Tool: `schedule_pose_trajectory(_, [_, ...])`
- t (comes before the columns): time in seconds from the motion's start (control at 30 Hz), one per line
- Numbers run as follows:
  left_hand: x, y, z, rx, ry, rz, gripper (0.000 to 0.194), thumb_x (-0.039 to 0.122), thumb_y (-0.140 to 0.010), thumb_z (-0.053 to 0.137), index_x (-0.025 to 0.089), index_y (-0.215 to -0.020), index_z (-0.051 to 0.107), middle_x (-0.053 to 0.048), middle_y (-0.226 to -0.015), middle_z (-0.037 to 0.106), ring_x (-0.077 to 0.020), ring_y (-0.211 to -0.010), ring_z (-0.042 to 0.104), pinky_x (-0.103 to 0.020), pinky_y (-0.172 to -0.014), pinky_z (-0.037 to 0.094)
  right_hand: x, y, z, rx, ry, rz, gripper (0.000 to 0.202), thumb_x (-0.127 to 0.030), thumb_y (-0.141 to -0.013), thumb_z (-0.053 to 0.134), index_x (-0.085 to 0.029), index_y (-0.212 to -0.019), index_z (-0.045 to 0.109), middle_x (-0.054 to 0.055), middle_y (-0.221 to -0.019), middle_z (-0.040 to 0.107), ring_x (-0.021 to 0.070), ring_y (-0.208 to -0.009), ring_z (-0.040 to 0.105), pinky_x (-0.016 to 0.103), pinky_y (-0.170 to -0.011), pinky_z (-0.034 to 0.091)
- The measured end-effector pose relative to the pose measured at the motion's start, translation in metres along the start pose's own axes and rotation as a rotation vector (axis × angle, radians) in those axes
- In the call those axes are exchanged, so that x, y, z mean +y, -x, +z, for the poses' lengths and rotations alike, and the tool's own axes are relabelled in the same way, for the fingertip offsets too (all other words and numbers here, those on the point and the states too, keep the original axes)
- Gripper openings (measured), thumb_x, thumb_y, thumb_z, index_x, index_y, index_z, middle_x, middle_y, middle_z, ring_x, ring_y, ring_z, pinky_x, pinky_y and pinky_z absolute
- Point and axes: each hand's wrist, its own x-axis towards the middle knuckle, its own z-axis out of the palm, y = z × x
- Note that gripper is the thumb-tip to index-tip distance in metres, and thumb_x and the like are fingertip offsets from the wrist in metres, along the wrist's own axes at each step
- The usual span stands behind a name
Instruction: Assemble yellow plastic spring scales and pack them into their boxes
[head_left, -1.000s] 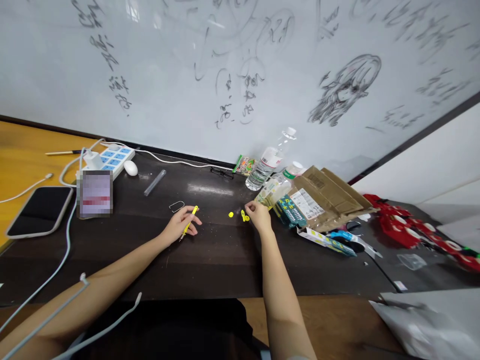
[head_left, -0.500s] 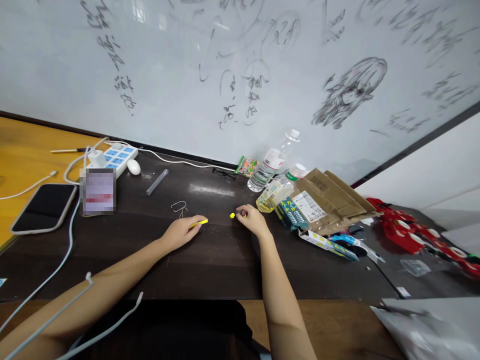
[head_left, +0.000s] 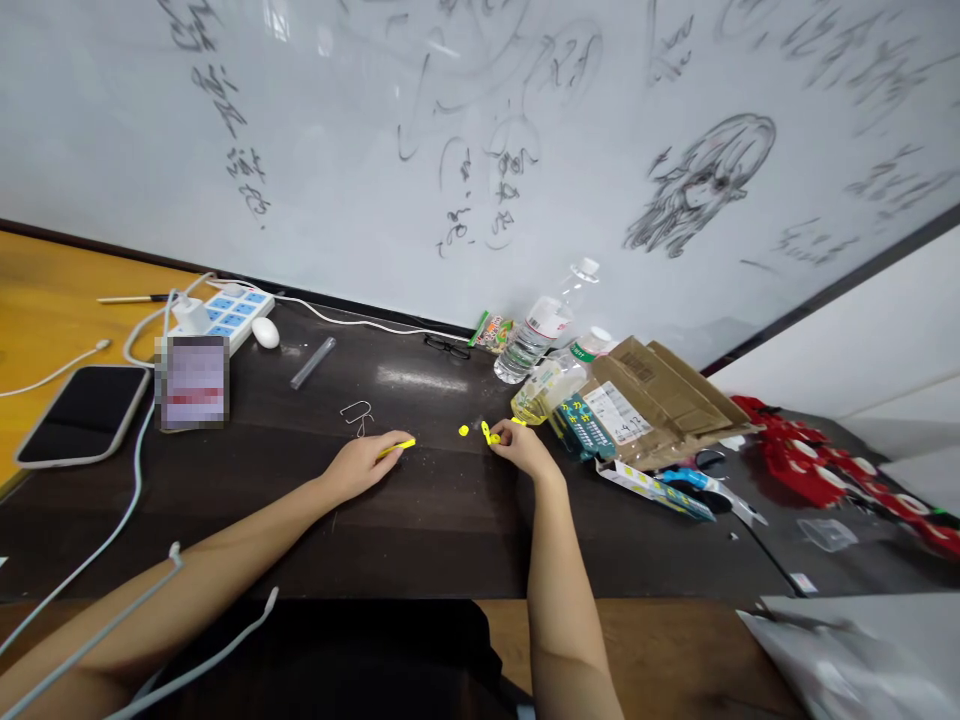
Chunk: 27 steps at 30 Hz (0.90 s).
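Note:
My left hand (head_left: 361, 467) rests low over the dark table, fingers closed around a flat yellow stick (head_left: 406, 444) whose end sticks out past the fingertips. To its right, my right hand (head_left: 531, 452) has its fingers curled together, touching or just beside small yellow pieces (head_left: 488, 434). Whatever is between those fingertips is too small to make out. Another bit of yellow shows behind the knuckles. One separate yellow lump (head_left: 463, 431) lies on the table between both hands. Tiny crumbs are scattered nearby.
A bent wire (head_left: 358, 412) and a clear tube (head_left: 313, 363) lie beyond my left hand. Right of my right hand are bottles (head_left: 529, 338), a cardboard box (head_left: 660, 395) and scissors (head_left: 712, 490). On the left are a phone (head_left: 82, 415), a power strip (head_left: 234, 312) and cables.
My right hand has shifted to the right, and the small yellow pieces at its fingertips are now uncovered. The left hand and its yellow stick stay nearly still.

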Motion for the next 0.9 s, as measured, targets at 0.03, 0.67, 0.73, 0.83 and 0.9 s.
schedule_pose_trajectory(0.03, [0.0,0.0,0.0,-0.003,-0.002,0.001,0.034,0.034,-0.094,0.034,0.025,-0.118,0.055,-0.001,-0.115,0.066,-0.0175,-0.096,0.065,-0.027,-0.084,0.046,-0.001,0.0,0.002,0.008,-0.005,0.003,0.018,-0.019,-0.067,0.059,-0.02,-0.085,0.06,-0.005,-0.062,0.051,0.0113,-0.058,0.05,0.022,-0.059,0.036])
schedule_pose_trajectory(0.67, [0.007,0.002,0.002,-0.024,-0.117,-0.025,0.029,0.037,-0.093,0.035,0.025,-0.108,0.058,0.0,-0.082,0.069,-0.0166,-0.068,0.064,-0.023,-0.061,0.041,-0.101,0.015,0.058,-0.146,-0.588,-0.371,0.017,-0.021,-0.073,0.055,-0.021,-0.089,0.05,-0.004,-0.071,0.049,0.0095,-0.059,0.048,0.022,-0.058,0.043])
schedule_pose_trajectory(0.73, [0.009,0.002,0.002,-0.027,-0.154,-0.029,0.027,0.036,-0.093,0.036,0.024,-0.101,0.058,0.0,-0.074,0.066,-0.016,-0.062,0.062,-0.022,-0.056,0.037,-0.111,0.02,0.067,-0.167,-0.617,-0.398,0.016,-0.02,-0.074,0.054,-0.021,-0.089,0.05,-0.005,-0.07,0.048,0.0088,-0.059,0.047,0.022,-0.058,0.043])
schedule_pose_trajectory(0.83, [0.009,0.002,0.0,-0.019,-0.187,-0.019,0.027,0.037,-0.094,0.035,0.023,-0.097,0.058,0.0,-0.071,0.064,-0.0152,-0.06,0.06,-0.021,-0.055,0.034,-0.113,0.022,0.07,-0.13,-0.633,-0.394,0.017,-0.018,-0.073,0.054,-0.021,-0.089,0.047,-0.006,-0.07,0.046,0.0084,-0.058,0.045,0.022,-0.058,0.042])
schedule_pose_trajectory(0.9, [0.009,0.002,0.0,-0.017,-0.193,-0.015,0.028,0.037,-0.094,0.034,0.023,-0.096,0.058,0.0,-0.07,0.064,-0.0149,-0.06,0.059,-0.021,-0.055,0.033,-0.111,0.022,0.069,-0.112,-0.632,-0.384,0.02,-0.018,-0.072,0.055,-0.022,-0.089,0.046,-0.006,-0.069,0.046,0.0084,-0.057,0.045,0.022,-0.058,0.042])
